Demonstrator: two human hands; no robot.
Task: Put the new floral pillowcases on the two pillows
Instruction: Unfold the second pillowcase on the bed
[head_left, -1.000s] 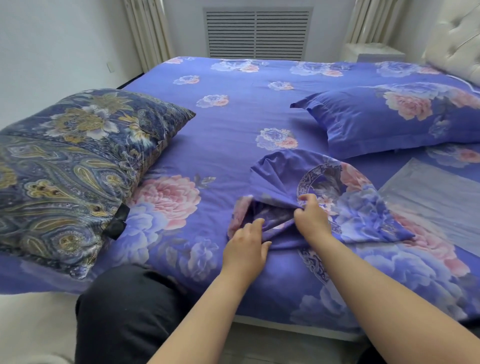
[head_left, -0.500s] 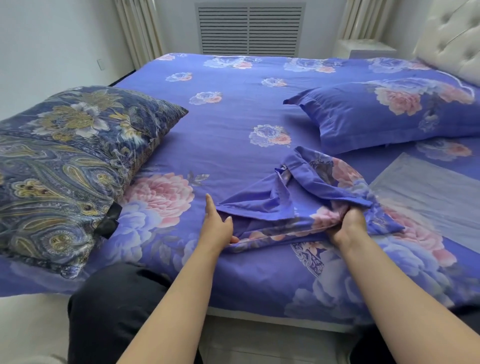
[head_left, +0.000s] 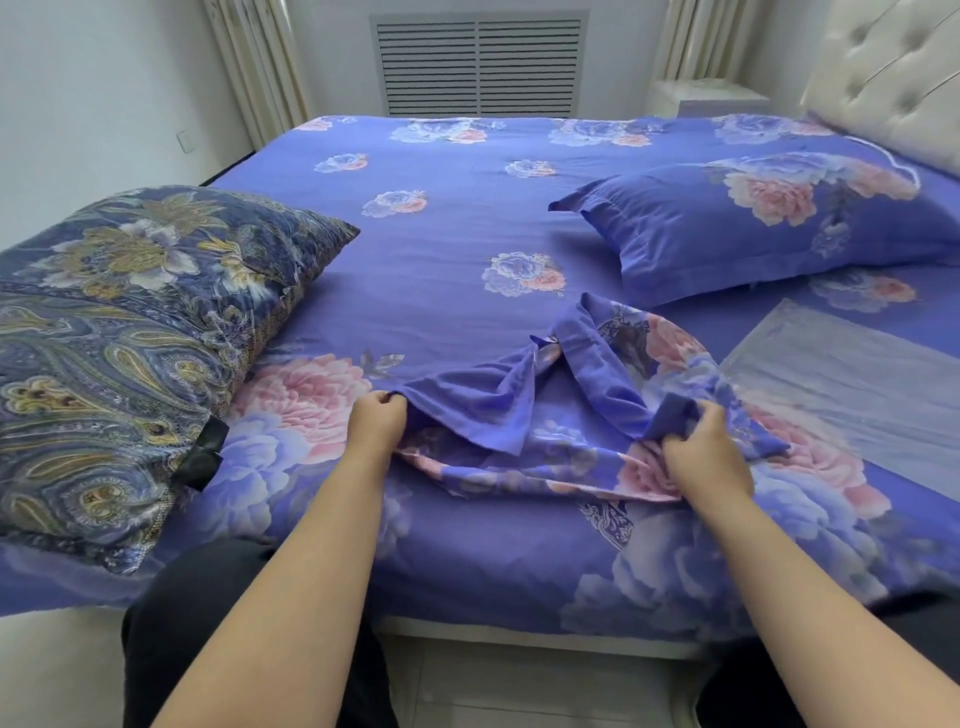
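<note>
A loose blue floral pillowcase (head_left: 524, 415) lies crumpled on the bed near the front edge. My left hand (head_left: 376, 423) pinches its left corner. My right hand (head_left: 706, 457) grips a bunch of its fabric at the right end. The cloth is stretched between both hands, with its open edge partly folded over. A pillow in a dark paisley cover (head_left: 130, 338) lies at the left. A second pillow (head_left: 769, 223), wearing a matching blue floral case, rests at the back right near the headboard.
The bed is covered with a blue floral sheet (head_left: 441, 234). A pale grey cloth (head_left: 852, 384) lies flat at the right. A tufted cream headboard (head_left: 893, 78) stands at the far right, with a white nightstand (head_left: 706, 96) and curtains behind.
My hands have spread apart, pulling the pillowcase wider. The left hand went from lying open on the sheet to pinching the corner; the right hand slid further right with the bunched fabric.
</note>
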